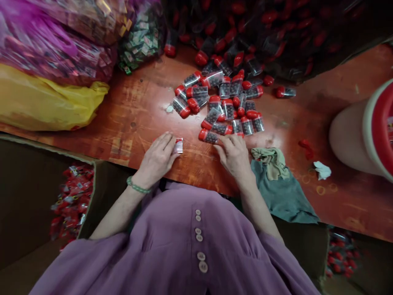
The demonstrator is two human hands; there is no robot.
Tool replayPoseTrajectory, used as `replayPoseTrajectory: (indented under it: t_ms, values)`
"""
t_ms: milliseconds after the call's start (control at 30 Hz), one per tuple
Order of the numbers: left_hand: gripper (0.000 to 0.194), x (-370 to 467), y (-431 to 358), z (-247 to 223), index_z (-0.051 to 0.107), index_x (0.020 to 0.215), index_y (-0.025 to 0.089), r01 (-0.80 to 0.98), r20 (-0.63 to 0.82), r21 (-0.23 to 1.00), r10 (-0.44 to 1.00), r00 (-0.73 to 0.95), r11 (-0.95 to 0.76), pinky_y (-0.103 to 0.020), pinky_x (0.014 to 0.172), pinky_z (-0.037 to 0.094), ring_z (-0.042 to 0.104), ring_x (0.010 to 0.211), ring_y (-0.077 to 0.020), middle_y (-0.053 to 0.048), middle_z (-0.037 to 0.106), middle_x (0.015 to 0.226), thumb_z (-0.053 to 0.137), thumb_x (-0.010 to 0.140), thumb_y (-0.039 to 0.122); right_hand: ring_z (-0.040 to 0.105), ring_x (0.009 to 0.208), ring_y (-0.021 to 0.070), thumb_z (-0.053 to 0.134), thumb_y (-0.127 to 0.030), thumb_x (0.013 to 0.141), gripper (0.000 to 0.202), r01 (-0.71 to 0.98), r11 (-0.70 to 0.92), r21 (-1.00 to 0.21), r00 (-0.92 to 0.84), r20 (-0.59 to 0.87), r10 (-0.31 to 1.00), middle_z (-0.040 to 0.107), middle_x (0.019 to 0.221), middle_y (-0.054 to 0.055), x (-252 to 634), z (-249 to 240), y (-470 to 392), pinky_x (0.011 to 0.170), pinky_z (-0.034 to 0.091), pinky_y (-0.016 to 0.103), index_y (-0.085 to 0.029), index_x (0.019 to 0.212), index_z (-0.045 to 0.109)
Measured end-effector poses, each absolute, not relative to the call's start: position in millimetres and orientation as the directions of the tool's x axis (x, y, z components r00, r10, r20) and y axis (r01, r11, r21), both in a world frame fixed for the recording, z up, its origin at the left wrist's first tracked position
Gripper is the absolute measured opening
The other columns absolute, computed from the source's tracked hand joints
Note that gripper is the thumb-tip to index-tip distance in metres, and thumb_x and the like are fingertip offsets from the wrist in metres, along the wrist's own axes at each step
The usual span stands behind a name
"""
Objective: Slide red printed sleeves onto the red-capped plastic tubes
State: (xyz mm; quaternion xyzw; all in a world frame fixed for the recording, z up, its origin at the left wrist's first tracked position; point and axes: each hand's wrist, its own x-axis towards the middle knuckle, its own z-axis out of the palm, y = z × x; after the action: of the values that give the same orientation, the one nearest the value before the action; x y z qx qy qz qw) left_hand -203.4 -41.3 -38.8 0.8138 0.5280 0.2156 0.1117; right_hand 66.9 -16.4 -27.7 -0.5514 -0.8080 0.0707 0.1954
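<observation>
My left hand point(156, 159) lies on the table with its fingers close together over a small red and white packet point(179, 145). Only the packet's right end shows, past the fingers and thumb. At the near edge of a heap of small clear tubes point(227, 110) is my right hand point(233, 155), thumb and fingers apart. Its fingertips reach the clear end of one red-capped tube point(208, 136) lying on its side. Dark little balls fill the tubes.
Behind the heap, a large dark bag point(276, 37) holds more red-capped tubes. Plastic bags of small packets point(143, 37) and a yellow bag point(49, 98) stand left. To the right are a grey-green cloth point(281, 190), a crumpled tissue point(322, 170) and a white tub point(350, 135). Boxes of red items point(73, 196) sit below the edge.
</observation>
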Motion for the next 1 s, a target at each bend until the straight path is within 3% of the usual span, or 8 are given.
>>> replayPoseTrajectory:
  t_ms: [100,233,367,467,600,767,867,1000]
  values:
    - [0.043,-217,-49,-55,0.052,0.135,0.01,0.826,0.207,0.407,0.92,0.332,-0.389,-0.055,0.113,0.046,0.05,0.138,-0.0328,-0.022,0.056,0.142,0.054,0.096,0.026,0.053,0.101,0.0288,0.053,-0.03,0.096,0.03,0.879,0.372,-0.299,-0.342,0.15,0.928,0.064,0.114,0.014,45,-37,3,0.088,0.045,0.045,-0.018,0.122,0.064]
    - [0.036,-218,-48,-69,0.057,0.131,0.011,0.797,0.248,0.426,0.902,0.352,-0.428,-0.052,0.113,0.047,0.052,0.137,-0.0296,-0.019,0.059,0.141,0.049,0.098,0.024,0.05,0.105,0.0338,0.055,-0.031,0.094,0.035,0.912,0.303,-0.278,-0.301,0.052,0.952,0.061,0.116,0.017,37,-43,15,0.088,0.042,0.052,-0.017,0.125,0.062]
    - [0.028,-220,-50,-72,0.064,0.122,0.018,0.797,0.278,0.419,0.897,0.344,-0.435,-0.054,0.111,0.046,0.049,0.139,-0.0291,-0.015,0.058,0.143,0.049,0.098,0.019,0.049,0.103,0.033,0.056,-0.034,0.094,0.027,0.904,0.293,-0.311,-0.305,0.011,0.952,0.06,0.109,0.015,32,-41,16,0.088,0.042,0.051,-0.017,0.115,0.064]
    - [0.024,-221,-51,-72,0.069,0.113,0.022,0.824,0.359,0.354,0.878,0.317,-0.442,-0.05,0.101,0.052,0.059,0.124,-0.028,-0.012,0.066,0.13,0.053,0.095,0.016,0.05,0.102,0.0319,0.057,-0.035,0.093,0.021,0.894,0.274,-0.355,-0.298,-0.012,0.955,0.061,0.107,0.015,28,-38,15,0.089,0.043,0.049,-0.017,0.103,0.062]
    - [0.022,-219,-50,-69,0.069,0.112,0.018,0.845,0.379,0.281,0.862,0.338,-0.455,-0.039,0.079,0.055,0.062,0.088,-0.0233,-0.012,0.071,0.098,0.055,0.095,0.022,0.055,0.094,0.0275,0.056,-0.03,0.093,0.012,0.849,0.236,-0.473,-0.286,-0.036,0.958,0.065,0.099,0.011,23,-38,10,0.087,0.045,0.043,-0.019,0.097,0.057]
    - [0.03,-219,-47,-58,0.063,0.121,0.012,0.814,0.262,0.341,0.879,0.397,-0.47,-0.041,0.087,0.055,0.06,0.094,-0.0243,-0.015,0.068,0.106,0.047,0.099,0.023,0.061,0.082,0.0194,0.057,-0.033,0.093,0.016,0.649,0.183,-0.739,-0.259,0.011,0.966,0.068,0.097,0.005,16,-37,1,0.077,0.048,0.034,-0.022,0.103,0.052]
    - [0.029,-220,-48,-51,0.064,0.118,0.009,0.802,0.236,0.345,0.872,0.428,-0.487,-0.041,0.088,0.055,0.059,0.095,-0.0247,-0.016,0.067,0.106,0.046,0.099,0.021,0.06,0.078,0.017,0.059,-0.034,0.092,0.016,0.574,0.176,-0.8,-0.279,0.011,0.96,0.066,0.092,0.002,9,-35,-2,0.076,0.05,0.032,-0.023,0.102,0.052]
    - [0.025,-224,-49,-52,0.07,0.101,0.014,0.782,0.264,0.398,0.876,0.403,-0.48,-0.037,0.083,0.056,0.06,0.089,-0.0214,-0.012,0.069,0.098,0.046,0.097,0.014,0.063,0.081,0.0167,0.06,-0.034,0.093,0.015,0.483,0.159,-0.861,-0.333,-0.013,0.943,0.067,0.093,0.002,2,-37,-8,0.079,0.052,0.033,-0.023,0.103,0.055]
